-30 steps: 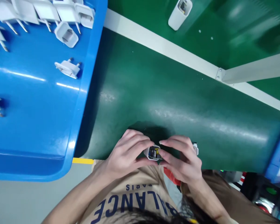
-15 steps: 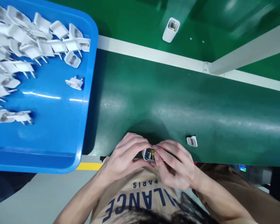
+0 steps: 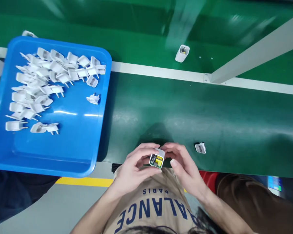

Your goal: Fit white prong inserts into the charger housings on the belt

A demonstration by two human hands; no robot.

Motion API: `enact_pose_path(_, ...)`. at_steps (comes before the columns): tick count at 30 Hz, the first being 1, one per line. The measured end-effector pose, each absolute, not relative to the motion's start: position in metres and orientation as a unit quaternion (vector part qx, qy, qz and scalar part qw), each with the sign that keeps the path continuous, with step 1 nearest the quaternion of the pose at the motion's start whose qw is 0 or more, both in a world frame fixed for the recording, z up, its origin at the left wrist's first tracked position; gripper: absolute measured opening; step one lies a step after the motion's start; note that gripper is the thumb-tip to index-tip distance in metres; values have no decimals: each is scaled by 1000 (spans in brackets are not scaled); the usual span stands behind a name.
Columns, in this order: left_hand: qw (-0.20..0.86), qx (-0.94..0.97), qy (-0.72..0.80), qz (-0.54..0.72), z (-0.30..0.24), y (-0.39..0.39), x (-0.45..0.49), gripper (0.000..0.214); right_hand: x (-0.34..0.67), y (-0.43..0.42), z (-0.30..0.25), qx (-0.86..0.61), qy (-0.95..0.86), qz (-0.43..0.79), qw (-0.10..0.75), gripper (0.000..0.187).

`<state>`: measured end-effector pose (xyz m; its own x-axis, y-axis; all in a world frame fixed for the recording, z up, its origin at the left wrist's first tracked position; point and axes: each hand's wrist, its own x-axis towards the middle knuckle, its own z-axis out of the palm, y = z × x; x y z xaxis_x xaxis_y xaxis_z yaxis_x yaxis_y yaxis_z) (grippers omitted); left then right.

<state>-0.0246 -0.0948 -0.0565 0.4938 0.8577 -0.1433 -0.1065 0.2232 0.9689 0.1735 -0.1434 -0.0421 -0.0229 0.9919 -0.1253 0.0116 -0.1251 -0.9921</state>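
In front of my chest, my left hand (image 3: 133, 167) is closed around a small white charger housing (image 3: 157, 159), gripping it between thumb and fingers. The housing's open end faces me, and a yellow component and other circuit parts show inside. At the housing's right side is my right hand (image 3: 187, 169), its thumb spread away from its fingers. Its fingertips reach beside or behind the housing; whether they touch it I cannot tell. On the green bench to the right lies a loose white plug cap (image 3: 200, 148).
A blue tray (image 3: 70, 156) on the left holds many white plug caps (image 3: 57, 66). Another open white housing (image 3: 182, 53) lies beyond the white rail (image 3: 156, 71). A slanted pale post (image 3: 256, 48) rises at the right. Other people's clothing shows at both lower sides.
The right thumb has come away from the housing's opening and spread apart from the fingers. My left hand still grips the housing. The view has shifted, showing more of the blue tray.
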Motion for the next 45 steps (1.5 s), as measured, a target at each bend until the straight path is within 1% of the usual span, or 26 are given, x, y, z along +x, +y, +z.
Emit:
enact_pose_path(3, 742, 436, 367, 353, -56, -98, -21, 36, 169, -146, -47, -529, -441, 554, 467, 29)
enact_pose_path(9, 800, 323, 377, 337, -57, -96, -22, 29, 172, -151, -53, -571, -460, 481, 480, 26)
enact_pose_path(11, 804, 293, 389, 342, -55, -95, -22, 28, 173, -152, -51, -571, -503, 455, 463, 28)
enact_pose_path(13, 800, 279, 407, 342, -53, -95, -21, 27, 174, -151, -46, -564, -568, 421, 426, 34)
enact_pose_path(16, 783, 293, 436, 333, -51, -95, -20, 27, 173, -146, -41, -551, -654, 366, 366, 46)
enact_pose_path(18, 776, 298, 452, 325, -50, -94, -18, 28, 171, -141, -43, -542, -692, 334, 340, 47)
enact_pose_path(21, 779, 278, 466, 314, -48, -93, -15, 34, 165, -137, -48, -542, -722, 278, 328, 41)
enact_pose_path(25, 783, 264, 475, 304, -46, -89, -16, 44, 158, -134, -50, -555, -734, 193, 340, 35)
enact_pose_path(28, 805, 321, 444, 226, -45, -78, -21, 49, 163, -131, -47, -532, -754, 179, 340, 31)
enact_pose_path(31, 813, 385, 417, 131, -40, -65, -23, 56, 174, -128, -44, -482, -798, 166, 322, 26)
enact_pose_path(33, 812, 403, 413, 92, -33, -60, -20, 57, 180, -128, -42, -452, -817, 143, 327, 20)
enact_pose_path(35, 809, 410, 415, 74, -26, -58, -14, 55, 186, -129, -42, -435, -822, 121, 347, 18)
enact_pose_path(38, 808, 410, 414, 82, -21, -58, -4, 51, 190, -129, -43, -430, -823, 97, 359, 19)
enact_pose_path(43, 806, 415, 405, 117, -29, -55, 0, 48, 198, -125, -34, -437, -835, 116, 313, 22)
enact_pose_path(44, 802, 422, 403, 125, -32, -53, -2, 50, 203, -121, -28, -444, -835, 125, 301, 28)
enact_pose_path(45, 797, 431, 402, 132, -33, -50, -5, 53, 208, -114, -20, -456, -831, 134, 289, 38)
